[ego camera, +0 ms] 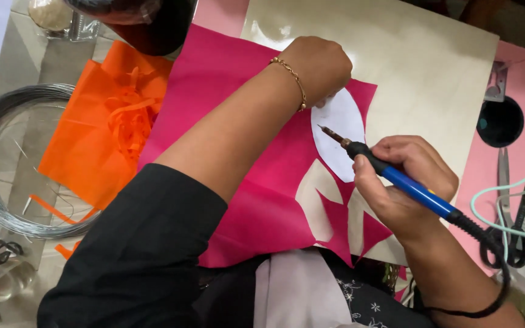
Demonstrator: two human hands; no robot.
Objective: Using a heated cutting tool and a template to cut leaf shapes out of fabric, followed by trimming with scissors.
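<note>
The right hand (405, 182) wraps its grip around a blue-handled soldering-type hot tool (396, 177), tip on a white oval paper template (343, 130). The left hand (317, 64), fisted, pins thin magenta fabric sheet (244, 152) to the worktop (426, 67); limp, light, likely slippery.

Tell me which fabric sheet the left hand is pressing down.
The pink sheet, under the left hand; the orange one lies untouched, farther left.
</note>
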